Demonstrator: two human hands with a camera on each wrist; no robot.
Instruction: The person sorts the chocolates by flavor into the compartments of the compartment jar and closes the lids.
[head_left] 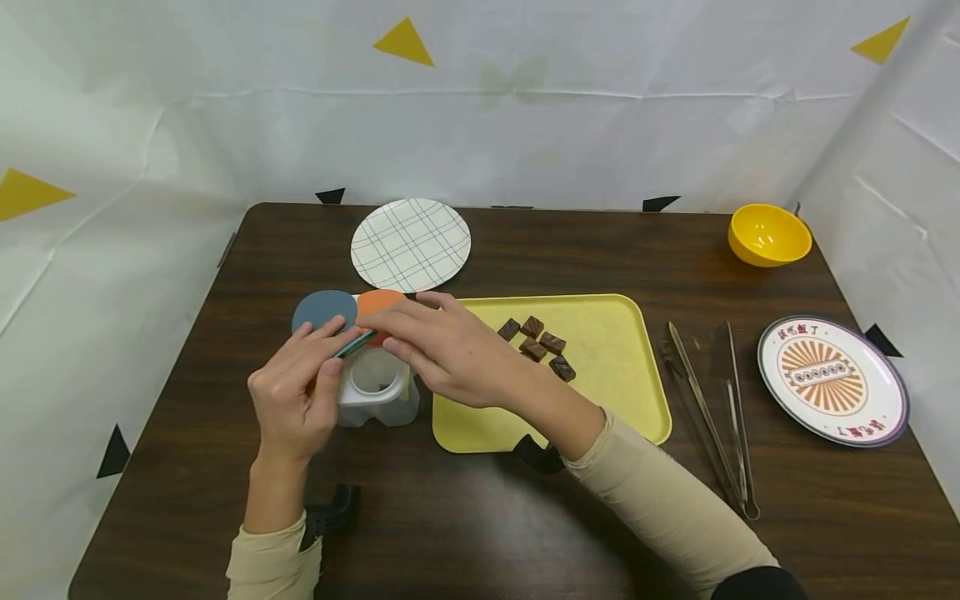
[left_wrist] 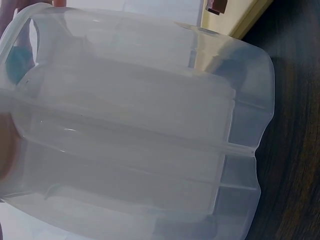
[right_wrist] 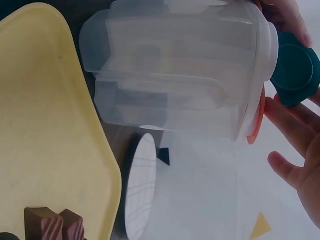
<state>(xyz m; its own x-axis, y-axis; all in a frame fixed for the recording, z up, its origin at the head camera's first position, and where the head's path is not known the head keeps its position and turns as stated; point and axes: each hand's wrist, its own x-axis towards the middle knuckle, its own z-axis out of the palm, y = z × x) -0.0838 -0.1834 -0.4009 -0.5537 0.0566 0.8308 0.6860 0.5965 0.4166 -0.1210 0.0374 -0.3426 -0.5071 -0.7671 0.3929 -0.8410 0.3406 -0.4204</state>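
My left hand (head_left: 296,392) grips the rim of a small round green lid (right_wrist: 294,70) from the left, with thumb and fingers on either side. The fingers of my right hand (head_left: 450,346) meet the lid's other edge, thumb on the near side. The lid is tilted above a translucent plastic container (left_wrist: 130,125), whose near round opening (head_left: 377,371) is uncovered. A blue lid (head_left: 324,308) and an orange lid (head_left: 380,300) show at the container's far side. Both hands partly hide the container top.
Several brown chocolate pieces (head_left: 534,348) lie on a yellow tray (head_left: 615,400). A checked plate (head_left: 411,246) stands behind the container. On the right are metal tongs (head_left: 738,442), a printed plate (head_left: 885,400) and a yellow bowl (head_left: 772,237).
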